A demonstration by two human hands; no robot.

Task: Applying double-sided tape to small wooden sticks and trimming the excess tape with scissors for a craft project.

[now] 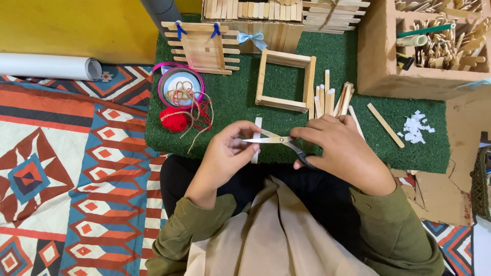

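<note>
- A thin white strip (257,138), paper or a flat stick, I can't tell which, stands upright in front of the person, pinched near its middle by the left hand (225,153), whose fingers are closed round it.
- The scissors (276,140) lie crosswise to the strip, blades pointing at it and touching or just biting its edge; the blades look nearly shut.
- The right hand (340,151) has its grip wrapped through the dark handles, fingers curled tight, so that grip is full of the scissors and nothing else.
- As I read it, this is a cut in progress: strip steadied on one side, blades working in from the other. The move ahead would call for holding the strip still and square to the blades while they close.
- Both hands hover over the near edge of the green turf surface (235,102), just above the person's lap.
- Just behind the right hand lies a loose bunch of wooden sticks (330,99); one more stick (385,125) lies apart to the right, near a scatter of white paper scraps (415,128).
- Farther back sits a square wooden frame (285,81) and a slatted stick panel (203,47) tied with blue ribbon.
- Left of the hands: a red ball of yarn (175,119) and a round pink-rimmed tin (180,87) with twine trailing out.
- A cardboard box (378,56) of sticks stands at the right, on a patterned rug (66,168).
</note>
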